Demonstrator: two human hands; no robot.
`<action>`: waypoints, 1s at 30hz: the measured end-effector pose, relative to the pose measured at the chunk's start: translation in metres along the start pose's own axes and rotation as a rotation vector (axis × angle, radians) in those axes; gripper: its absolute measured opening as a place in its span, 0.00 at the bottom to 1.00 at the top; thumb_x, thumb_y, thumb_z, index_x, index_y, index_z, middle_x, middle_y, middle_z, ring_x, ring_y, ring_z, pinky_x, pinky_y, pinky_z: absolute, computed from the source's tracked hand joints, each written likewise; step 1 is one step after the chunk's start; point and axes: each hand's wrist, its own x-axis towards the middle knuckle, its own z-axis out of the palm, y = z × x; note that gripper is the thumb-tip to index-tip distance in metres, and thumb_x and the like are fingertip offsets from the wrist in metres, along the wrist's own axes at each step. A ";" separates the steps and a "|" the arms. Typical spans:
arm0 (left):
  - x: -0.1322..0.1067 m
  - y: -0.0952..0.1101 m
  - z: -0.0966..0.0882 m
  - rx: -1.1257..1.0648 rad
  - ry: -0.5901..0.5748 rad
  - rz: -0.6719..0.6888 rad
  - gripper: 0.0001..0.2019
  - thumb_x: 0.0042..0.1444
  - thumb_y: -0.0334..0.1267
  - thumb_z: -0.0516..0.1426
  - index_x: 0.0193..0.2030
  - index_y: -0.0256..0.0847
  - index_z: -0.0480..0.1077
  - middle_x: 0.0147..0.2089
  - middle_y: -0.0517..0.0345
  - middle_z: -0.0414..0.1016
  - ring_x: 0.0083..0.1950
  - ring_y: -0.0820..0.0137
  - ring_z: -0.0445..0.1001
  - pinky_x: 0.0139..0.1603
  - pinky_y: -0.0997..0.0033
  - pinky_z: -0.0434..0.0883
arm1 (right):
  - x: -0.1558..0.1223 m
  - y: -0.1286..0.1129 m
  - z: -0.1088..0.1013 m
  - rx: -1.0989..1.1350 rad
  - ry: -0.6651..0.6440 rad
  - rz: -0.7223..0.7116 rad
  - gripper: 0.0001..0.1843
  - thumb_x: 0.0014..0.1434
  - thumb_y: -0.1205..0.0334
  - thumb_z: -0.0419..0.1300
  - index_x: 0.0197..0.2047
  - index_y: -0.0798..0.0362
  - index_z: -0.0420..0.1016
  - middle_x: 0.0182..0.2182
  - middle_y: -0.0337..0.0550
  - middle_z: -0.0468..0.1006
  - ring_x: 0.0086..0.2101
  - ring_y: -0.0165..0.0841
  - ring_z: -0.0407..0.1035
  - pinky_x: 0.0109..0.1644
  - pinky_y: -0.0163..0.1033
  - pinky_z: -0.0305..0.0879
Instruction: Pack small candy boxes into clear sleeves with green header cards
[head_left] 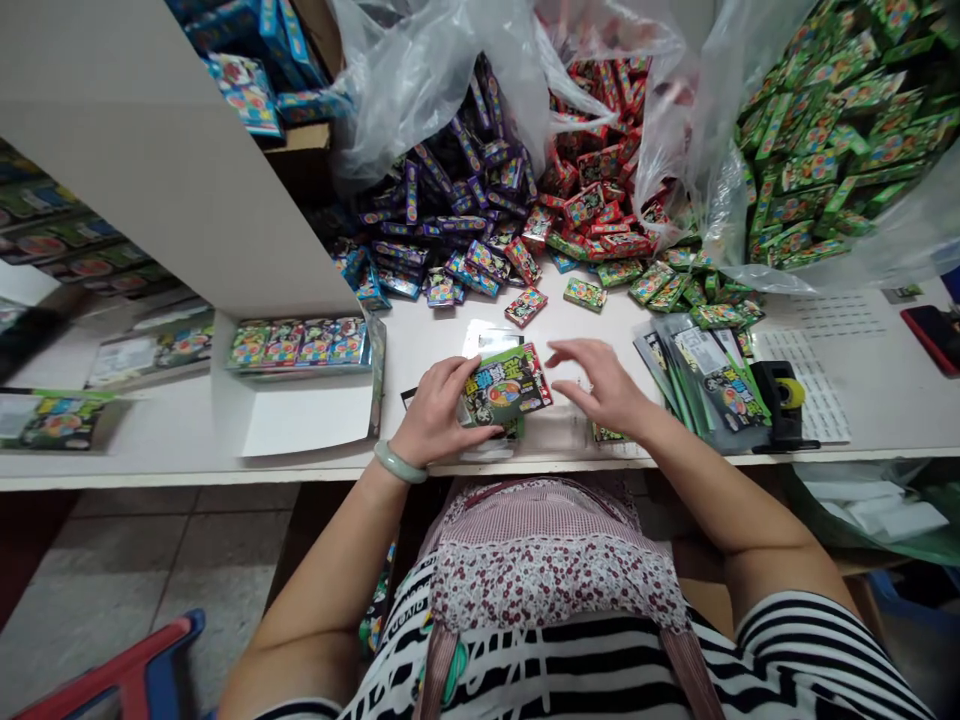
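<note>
My left hand (439, 412) grips a flat green-and-black printed packet (501, 388) over the worktable, thumb along its lower edge. A red printed edge shows behind the packet's right side. Just right of it, my right hand (600, 388) hovers with thumb and fingers apart, holding nothing I can see. Beneath the packet lie clear plastic and other printed pieces, partly hidden by it and my left hand. A red small box (526, 306) and a green small box (585, 294) lie beyond my hands.
Piles of purple boxes (465, 170), red boxes (600, 170) and green boxes (840, 150) fill the back, among plastic bags. An open white carton (300, 412) holding a row of boxes stands left. Right are a stack of printed sleeves (709, 375), a tape dispenser (780, 405) and a phone (931, 338).
</note>
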 end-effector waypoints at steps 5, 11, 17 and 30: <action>-0.006 -0.001 0.006 0.006 -0.021 -0.013 0.47 0.49 0.58 0.65 0.70 0.38 0.54 0.59 0.38 0.65 0.59 0.50 0.67 0.60 0.46 0.68 | -0.008 -0.005 0.023 0.076 0.132 0.136 0.20 0.67 0.54 0.52 0.61 0.49 0.67 0.48 0.49 0.81 0.53 0.43 0.71 0.60 0.55 0.60; -0.011 -0.007 0.008 -0.074 0.008 -0.082 0.46 0.49 0.57 0.66 0.69 0.39 0.54 0.59 0.40 0.64 0.61 0.51 0.66 0.62 0.47 0.67 | 0.048 0.038 0.037 0.209 0.213 0.217 0.17 0.64 0.53 0.57 0.53 0.50 0.75 0.43 0.45 0.82 0.45 0.38 0.75 0.53 0.45 0.68; -0.025 -0.018 -0.002 -0.081 0.092 -0.152 0.46 0.50 0.54 0.66 0.71 0.42 0.51 0.60 0.42 0.64 0.61 0.52 0.66 0.63 0.46 0.68 | 0.173 0.087 0.067 -0.139 -0.023 0.355 0.19 0.61 0.64 0.57 0.54 0.58 0.75 0.52 0.57 0.78 0.52 0.45 0.71 0.59 0.51 0.65; -0.032 -0.034 -0.015 -0.063 0.132 -0.159 0.47 0.51 0.52 0.66 0.73 0.46 0.48 0.59 0.43 0.64 0.60 0.52 0.67 0.62 0.44 0.70 | 0.197 0.102 0.061 -0.275 0.030 0.367 0.14 0.61 0.63 0.55 0.47 0.56 0.77 0.43 0.53 0.79 0.46 0.45 0.71 0.52 0.49 0.67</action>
